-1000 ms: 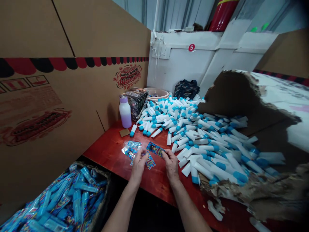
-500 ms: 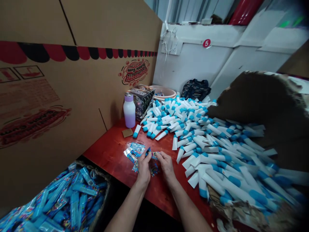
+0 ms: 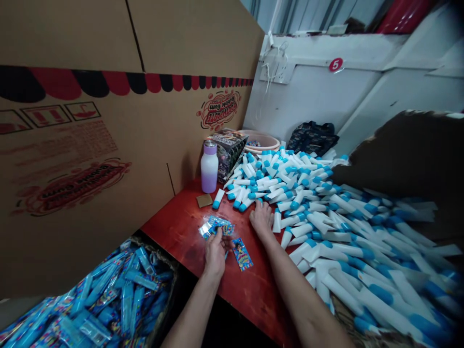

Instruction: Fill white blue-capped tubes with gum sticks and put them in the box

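My left hand [image 3: 215,253] is over the red table, thumb and fingers closed on a small printed plastic wrapper [image 3: 227,252], mostly hidden by the fingers. Several blue, colourfully printed wrappers [image 3: 222,225] lie overlapped just beyond it. Another printed wrapper [image 3: 242,254] lies flat between my two hands. My right hand [image 3: 261,220] reaches to the near left edge of a heap of white tubes with blue caps [image 3: 297,188]. Its fingers bend down at a blue cap, their tips hidden, so any grip is unclear. One white tube [image 3: 277,221] lies right beside that hand.
A carton of blue wrapped packs [image 3: 126,295] sits low at left, below a tall cardboard wall [image 3: 108,193]. A purple-white bottle [image 3: 209,166], a dark printed box [image 3: 230,150], a pink basin [image 3: 263,140] and a dark bag [image 3: 313,137] stand behind. Torn cardboard [image 3: 409,154] borders the heap.
My right hand has left the wrapper both hands were at and moved forward to the tube heap. My left hand stays near the wrappers. The view has turned slightly left.
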